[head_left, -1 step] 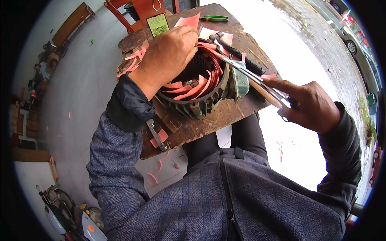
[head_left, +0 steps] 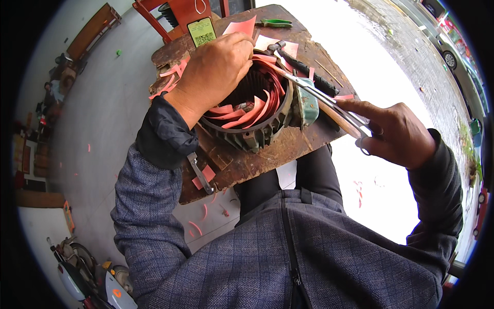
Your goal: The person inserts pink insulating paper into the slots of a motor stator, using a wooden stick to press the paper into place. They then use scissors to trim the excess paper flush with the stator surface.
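A finned, round motor stator housing (head_left: 247,138) sits on the table, with pink paper strips (head_left: 249,114) curling up around its inside. Over its far left side reaches my left hand (head_left: 218,69), fingers closed together at the far rim; a pink strip comes out beside the fingertips, which are partly hidden. My right hand (head_left: 399,135) grips long metal scissors (head_left: 329,98) by the finger loops. Their blades slant across the housing's right side toward my left fingertips. A wooden handle (head_left: 337,119) lies under the scissors, next to the green box (head_left: 309,107) on the housing.
The worn wooden table (head_left: 288,152) also carries a black-handled hammer (head_left: 309,72), green-handled pliers (head_left: 275,23), a lit phone (head_left: 202,32), a flat metal tool (head_left: 200,174) and pink sheets (head_left: 241,27). Pink scraps lie on the floor. A red chair (head_left: 180,18) stands behind.
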A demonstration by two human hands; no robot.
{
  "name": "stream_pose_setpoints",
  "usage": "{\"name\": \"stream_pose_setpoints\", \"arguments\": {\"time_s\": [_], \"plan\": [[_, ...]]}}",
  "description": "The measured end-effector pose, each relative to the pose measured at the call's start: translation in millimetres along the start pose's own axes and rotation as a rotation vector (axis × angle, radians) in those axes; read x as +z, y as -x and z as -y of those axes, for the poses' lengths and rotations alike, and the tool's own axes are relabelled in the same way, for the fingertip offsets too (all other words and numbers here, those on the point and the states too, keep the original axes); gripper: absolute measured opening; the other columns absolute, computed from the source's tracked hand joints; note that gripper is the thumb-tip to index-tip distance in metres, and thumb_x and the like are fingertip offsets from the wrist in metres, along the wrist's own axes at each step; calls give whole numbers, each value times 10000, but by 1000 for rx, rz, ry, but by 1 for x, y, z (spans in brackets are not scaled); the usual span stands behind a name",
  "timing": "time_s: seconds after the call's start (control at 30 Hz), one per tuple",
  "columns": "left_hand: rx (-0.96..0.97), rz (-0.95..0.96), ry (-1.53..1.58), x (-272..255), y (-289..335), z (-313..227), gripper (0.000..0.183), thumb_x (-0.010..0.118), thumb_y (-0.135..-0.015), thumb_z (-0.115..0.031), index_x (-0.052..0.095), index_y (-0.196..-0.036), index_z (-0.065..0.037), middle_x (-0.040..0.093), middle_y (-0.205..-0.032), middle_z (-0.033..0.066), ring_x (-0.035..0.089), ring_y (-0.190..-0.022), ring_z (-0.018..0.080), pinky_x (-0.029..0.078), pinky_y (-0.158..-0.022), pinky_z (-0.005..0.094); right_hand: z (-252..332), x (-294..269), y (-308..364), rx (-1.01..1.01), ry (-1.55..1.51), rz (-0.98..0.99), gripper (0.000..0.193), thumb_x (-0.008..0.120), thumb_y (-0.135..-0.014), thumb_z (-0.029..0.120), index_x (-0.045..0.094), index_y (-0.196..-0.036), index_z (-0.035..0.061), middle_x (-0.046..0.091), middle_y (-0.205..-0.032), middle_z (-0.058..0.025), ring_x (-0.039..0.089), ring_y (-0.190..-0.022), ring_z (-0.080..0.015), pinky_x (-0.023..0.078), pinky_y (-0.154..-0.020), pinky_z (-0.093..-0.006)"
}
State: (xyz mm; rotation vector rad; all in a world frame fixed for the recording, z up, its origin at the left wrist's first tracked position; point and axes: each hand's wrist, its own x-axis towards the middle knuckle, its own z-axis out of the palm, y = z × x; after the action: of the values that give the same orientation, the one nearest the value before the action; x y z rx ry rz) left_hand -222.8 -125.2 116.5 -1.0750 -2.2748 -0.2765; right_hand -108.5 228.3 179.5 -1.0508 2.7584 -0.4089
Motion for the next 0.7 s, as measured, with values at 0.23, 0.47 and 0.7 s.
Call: {"name": "stream_pose_setpoints", "arguments": {"time_s": [0.23, 0.47, 0.7], "plan": [[3, -14, -3, 1, 0, 0, 111, 720, -957, -91, 641, -998, -24, 742, -1137, 84, 733, -955, 333, 597, -831, 433, -28, 3, -19, 19, -39, 44, 742, 784, -900, 44, 541, -1598, 109, 724, -707, -121, 700, -563, -198, 596, -590, -327], [16, -20, 2, 3, 0, 0, 120, 730, -948, -82, 633, -1000, -33, 740, -1127, 81, 735, -928, 335, 597, -793, 436, -66, 1, -31, -128, 63, 28, 730, 771, -910, 29, 538, -1596, 112, 778, -859, -150, 710, -594, -219, 641, -662, -359], [-23, -17, 71, 2, 0, 0, 108, 725, -922, -33, 627, -967, -38, 735, -1081, 76, 725, -899, 330, 588, -777, 425, -83, 0, -44, -202, 120, -18, 715, 786, -923, 68, 554, -1596, 129, 763, -880, -142, 717, -649, -238, 630, -665, -374]]}}
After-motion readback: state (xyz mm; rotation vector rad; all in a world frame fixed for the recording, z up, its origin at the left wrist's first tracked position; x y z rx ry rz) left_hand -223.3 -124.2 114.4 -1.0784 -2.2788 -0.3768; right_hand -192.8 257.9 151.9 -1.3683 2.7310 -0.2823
